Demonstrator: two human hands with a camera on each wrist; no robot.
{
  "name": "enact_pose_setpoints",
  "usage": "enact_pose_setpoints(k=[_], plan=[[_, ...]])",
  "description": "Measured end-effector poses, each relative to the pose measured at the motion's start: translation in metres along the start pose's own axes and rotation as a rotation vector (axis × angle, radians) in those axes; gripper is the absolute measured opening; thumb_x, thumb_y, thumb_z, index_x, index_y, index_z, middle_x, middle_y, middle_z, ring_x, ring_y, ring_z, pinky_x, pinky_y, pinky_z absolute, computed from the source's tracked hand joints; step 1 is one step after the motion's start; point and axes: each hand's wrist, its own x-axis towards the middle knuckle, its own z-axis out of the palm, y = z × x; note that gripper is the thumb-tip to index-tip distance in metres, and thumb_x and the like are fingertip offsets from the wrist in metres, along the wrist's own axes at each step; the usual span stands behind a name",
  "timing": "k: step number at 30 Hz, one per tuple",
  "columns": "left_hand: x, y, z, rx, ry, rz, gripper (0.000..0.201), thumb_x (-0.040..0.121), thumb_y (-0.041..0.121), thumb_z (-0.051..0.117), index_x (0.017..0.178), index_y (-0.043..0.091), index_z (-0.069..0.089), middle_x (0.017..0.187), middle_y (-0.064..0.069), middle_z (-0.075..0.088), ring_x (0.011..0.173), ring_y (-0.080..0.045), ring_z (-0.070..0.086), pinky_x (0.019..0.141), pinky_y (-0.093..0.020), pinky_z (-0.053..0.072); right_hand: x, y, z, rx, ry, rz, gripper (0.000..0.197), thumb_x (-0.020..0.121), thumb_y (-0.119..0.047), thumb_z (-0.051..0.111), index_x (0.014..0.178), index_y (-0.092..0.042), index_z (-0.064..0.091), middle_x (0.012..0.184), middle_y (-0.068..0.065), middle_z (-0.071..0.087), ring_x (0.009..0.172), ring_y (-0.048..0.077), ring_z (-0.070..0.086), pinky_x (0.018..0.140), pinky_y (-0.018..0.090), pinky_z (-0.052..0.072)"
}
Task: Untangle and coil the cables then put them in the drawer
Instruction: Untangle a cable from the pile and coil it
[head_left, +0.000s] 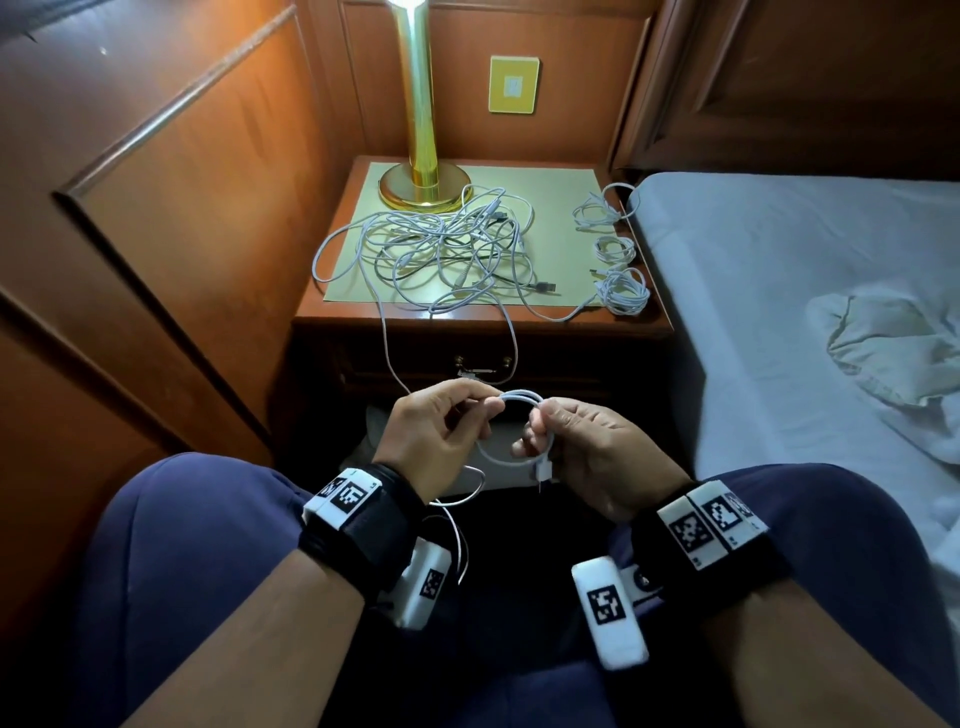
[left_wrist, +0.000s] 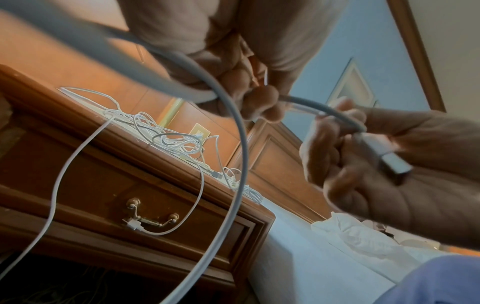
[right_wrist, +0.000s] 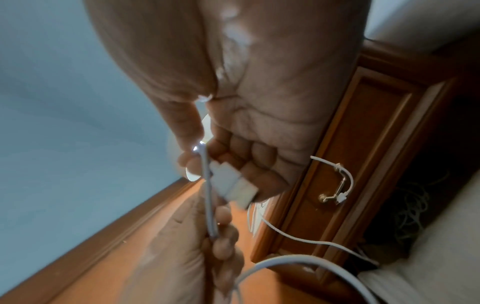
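Observation:
Above my lap, both hands hold one white cable (head_left: 519, 401) bent into a small loop. My left hand (head_left: 441, 431) pinches the loop's left side (left_wrist: 259, 107). My right hand (head_left: 576, 447) grips its right side, and the USB plug (head_left: 543, 470) (right_wrist: 233, 185) (left_wrist: 384, 156) sticks out below the fingers. The cable's free length (head_left: 387, 332) runs up to a tangled pile of white and dark cables (head_left: 441, 244) on the nightstand (head_left: 353, 312). Three coiled white cables (head_left: 618, 249) lie at its right edge. The drawer (left_wrist: 103, 197) is closed, and another cable's plug (left_wrist: 133, 225) dangles at its brass handle (head_left: 480, 364).
A brass lamp (head_left: 421, 156) stands at the back of the nightstand on a pale mat (head_left: 550, 182). A bed (head_left: 805, 312) with a crumpled white cloth (head_left: 893, 353) lies to the right. Wood panelling (head_left: 182, 208) closes the left side. My knees in blue trousers (head_left: 197, 519) fill the foreground.

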Motion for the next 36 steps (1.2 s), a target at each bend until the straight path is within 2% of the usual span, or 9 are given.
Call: enact_pose_setpoints(k=[4,7,14,18,23,28,31,33,36], plan=[[0.002,-0.01,-0.003,0.079,-0.327,-0.078,0.01,0.09,0.02,0.072,0.099,0.022,0.069,0.082,-0.005,0.069,0.063,-0.008,0.058,0.064,-0.024,0.052,0.0,-0.013,-0.003,0.206,0.049,-0.153,0.017,0.089,-0.02,0.06,0.077,-0.011,0.055,0.066,0.001,0.053,0.068,0.016,0.061,0.071,0.03,0.044],[0.0,-0.015,-0.009,0.265,-0.478,-0.132,0.02,0.093,0.035,0.067,0.083,0.019,0.072,0.061,-0.001,0.062,0.051,-0.011,0.055,0.051,-0.027,0.047,-0.002,-0.04,-0.026,0.409,0.255,-0.276,0.018,0.087,-0.028,0.059,0.075,-0.021,0.048,0.057,-0.01,0.039,0.054,0.007,0.045,0.067,0.026,0.035],[0.033,-0.009,-0.042,-0.057,0.108,-0.117,0.05,0.084,0.056,0.069,0.061,0.016,0.051,0.049,0.005,0.04,0.045,-0.012,0.04,0.051,-0.027,0.035,-0.007,-0.063,-0.08,0.443,0.69,-0.372,0.031,0.105,-0.03,0.04,0.076,-0.023,0.049,0.05,-0.01,0.032,0.045,0.006,0.033,0.053,0.024,0.029],[0.039,-0.006,-0.061,-0.874,0.352,-0.377,0.033,0.094,0.032,0.063,0.065,0.021,0.051,0.05,0.008,0.031,0.043,-0.008,0.034,0.057,-0.028,0.051,-0.004,-0.064,-0.097,0.487,0.804,-0.407,0.033,0.105,-0.027,0.037,0.075,-0.023,0.048,0.049,-0.01,0.031,0.042,0.006,0.033,0.052,0.024,0.022],[0.041,-0.008,-0.077,-0.841,0.498,-0.466,0.032,0.1,0.015,0.05,0.069,0.019,0.042,0.049,0.007,0.027,0.043,-0.01,0.031,0.057,-0.026,0.048,-0.003,-0.067,-0.104,0.464,0.918,-0.431,0.031,0.104,-0.025,0.039,0.075,-0.021,0.05,0.05,-0.011,0.034,0.044,0.007,0.038,0.053,0.025,0.021],[0.037,-0.027,-0.053,-0.256,0.282,-0.663,0.03,0.094,0.038,0.055,0.081,0.011,0.056,0.065,-0.007,0.05,0.062,-0.027,0.052,0.065,-0.037,0.045,0.004,-0.047,-0.071,0.211,0.646,-0.333,0.026,0.102,-0.024,0.044,0.078,-0.018,0.052,0.051,-0.01,0.033,0.047,0.008,0.034,0.052,0.026,0.021],[0.025,-0.031,-0.034,0.51,0.03,-0.604,0.065,0.091,0.041,0.062,0.14,0.002,0.045,0.143,-0.023,0.046,0.132,-0.036,0.045,0.108,-0.039,0.035,0.002,-0.032,-0.04,0.082,0.402,-0.221,0.027,0.101,-0.022,0.043,0.076,-0.015,0.051,0.054,-0.007,0.031,0.049,0.01,0.032,0.054,0.028,0.02],[0.015,-0.021,-0.016,0.439,-0.069,-0.374,0.068,0.096,0.032,0.061,0.152,0.007,0.031,0.156,-0.015,0.034,0.144,-0.026,0.034,0.117,-0.031,0.026,0.0,-0.024,-0.023,0.068,0.251,-0.175,0.027,0.1,-0.021,0.04,0.076,-0.013,0.05,0.055,-0.005,0.03,0.05,0.012,0.032,0.056,0.03,0.021],[0.0,-0.009,0.012,-0.255,-0.307,-0.267,0.052,0.1,0.012,0.053,0.149,0.005,0.035,0.142,-0.015,0.052,0.129,-0.015,0.05,0.103,-0.018,0.042,-0.002,-0.016,-0.01,0.16,0.104,-0.122,0.026,0.099,-0.022,0.039,0.078,-0.011,0.05,0.057,-0.004,0.029,0.051,0.013,0.031,0.055,0.027,0.027]])
